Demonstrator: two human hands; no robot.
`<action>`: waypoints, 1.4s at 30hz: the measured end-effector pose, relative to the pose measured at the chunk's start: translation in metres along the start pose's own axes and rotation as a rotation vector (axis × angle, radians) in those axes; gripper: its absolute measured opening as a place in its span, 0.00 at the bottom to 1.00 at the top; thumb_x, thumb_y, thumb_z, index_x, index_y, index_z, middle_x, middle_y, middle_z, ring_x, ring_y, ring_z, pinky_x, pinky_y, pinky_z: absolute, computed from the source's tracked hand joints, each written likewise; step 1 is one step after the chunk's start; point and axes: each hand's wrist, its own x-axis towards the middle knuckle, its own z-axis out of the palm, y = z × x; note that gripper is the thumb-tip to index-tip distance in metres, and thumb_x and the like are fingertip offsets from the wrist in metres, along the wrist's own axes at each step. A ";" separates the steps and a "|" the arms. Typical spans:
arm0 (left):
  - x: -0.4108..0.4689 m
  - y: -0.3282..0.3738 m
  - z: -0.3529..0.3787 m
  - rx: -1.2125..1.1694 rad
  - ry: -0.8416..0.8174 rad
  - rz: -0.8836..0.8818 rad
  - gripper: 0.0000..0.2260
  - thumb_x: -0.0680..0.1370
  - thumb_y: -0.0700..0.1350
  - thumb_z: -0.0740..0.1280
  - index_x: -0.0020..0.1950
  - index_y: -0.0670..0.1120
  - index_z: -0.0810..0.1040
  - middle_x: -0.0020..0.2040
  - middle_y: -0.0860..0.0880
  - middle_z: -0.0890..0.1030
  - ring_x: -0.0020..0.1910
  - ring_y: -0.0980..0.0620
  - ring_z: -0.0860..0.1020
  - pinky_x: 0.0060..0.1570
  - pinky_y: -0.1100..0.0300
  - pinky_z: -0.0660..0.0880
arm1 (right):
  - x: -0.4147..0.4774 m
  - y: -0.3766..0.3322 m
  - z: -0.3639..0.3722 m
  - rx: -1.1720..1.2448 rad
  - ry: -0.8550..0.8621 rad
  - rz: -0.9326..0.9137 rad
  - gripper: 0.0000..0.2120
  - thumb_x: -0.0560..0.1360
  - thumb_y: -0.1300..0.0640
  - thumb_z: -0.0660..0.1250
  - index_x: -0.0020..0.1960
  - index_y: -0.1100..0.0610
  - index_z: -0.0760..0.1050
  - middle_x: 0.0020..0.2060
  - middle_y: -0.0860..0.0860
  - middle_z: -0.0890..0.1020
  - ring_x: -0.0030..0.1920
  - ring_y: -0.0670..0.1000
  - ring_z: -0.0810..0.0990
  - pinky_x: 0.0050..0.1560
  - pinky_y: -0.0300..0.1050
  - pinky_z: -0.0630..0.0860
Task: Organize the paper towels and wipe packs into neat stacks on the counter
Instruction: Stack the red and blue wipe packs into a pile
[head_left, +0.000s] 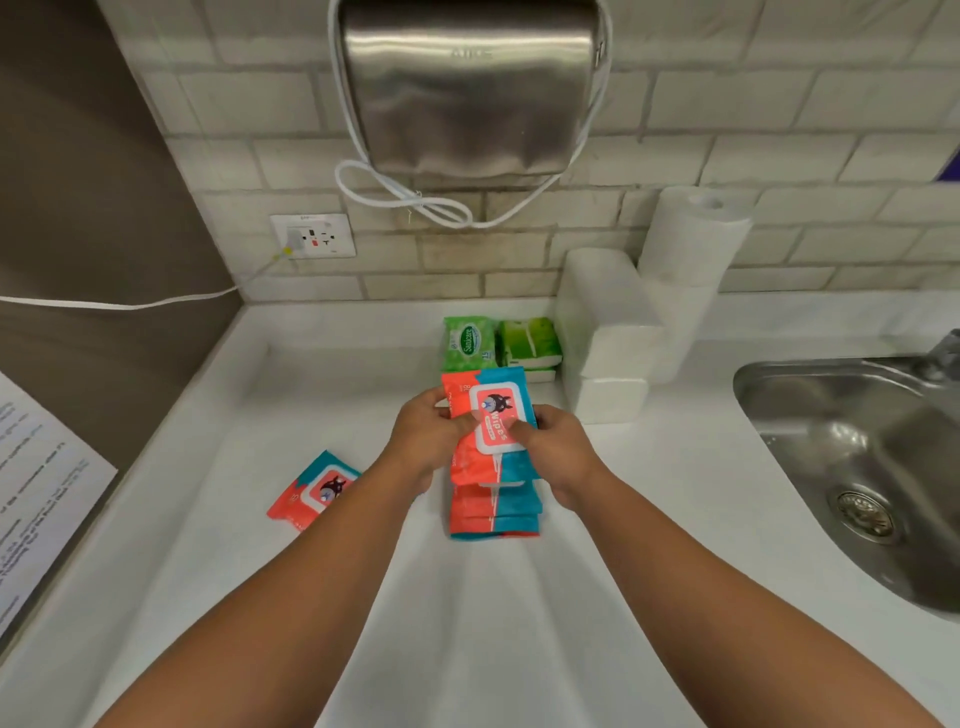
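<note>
Both hands hold one orange-and-teal wipe pack (491, 402) above a stack of like packs (493, 512) on the white counter (467, 623). My left hand (431, 436) grips its left edge and my right hand (556, 452) grips its right edge, thumbs on its white label. Another orange-and-teal pack (311, 491) lies alone to the left, partly behind my left forearm. Two green wipe packs (470, 343) (530, 343) sit behind the stack. White folded paper towel packs (608, 332) are piled stepwise at the right, with paper towel rolls (688, 244) stacked upright behind them.
A steel sink (852, 467) is sunk into the counter at the right. A steel hand dryer (467, 88) with a looped white cable hangs on the tiled wall, a socket (314, 236) lower left. A printed sheet (36, 483) hangs on the left wall.
</note>
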 end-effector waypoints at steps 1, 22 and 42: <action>0.002 0.000 0.003 0.014 0.007 -0.011 0.14 0.77 0.39 0.75 0.60 0.48 0.78 0.56 0.44 0.85 0.48 0.45 0.86 0.49 0.48 0.84 | 0.003 -0.001 -0.002 -0.009 0.013 0.007 0.06 0.80 0.57 0.69 0.56 0.54 0.78 0.49 0.51 0.85 0.46 0.50 0.85 0.46 0.45 0.82; 0.010 -0.025 0.010 0.312 0.104 -0.118 0.20 0.78 0.46 0.74 0.67 0.46 0.75 0.64 0.45 0.82 0.55 0.45 0.84 0.52 0.49 0.83 | 0.015 0.017 0.002 -0.290 -0.115 0.131 0.09 0.80 0.53 0.68 0.58 0.51 0.74 0.55 0.50 0.82 0.51 0.50 0.82 0.48 0.42 0.80; 0.010 -0.037 0.000 0.346 0.061 -0.063 0.22 0.77 0.50 0.74 0.68 0.47 0.73 0.64 0.46 0.81 0.56 0.46 0.84 0.56 0.48 0.83 | 0.006 0.008 0.014 -0.361 -0.091 0.202 0.08 0.80 0.52 0.67 0.58 0.51 0.73 0.52 0.50 0.81 0.47 0.47 0.80 0.42 0.40 0.76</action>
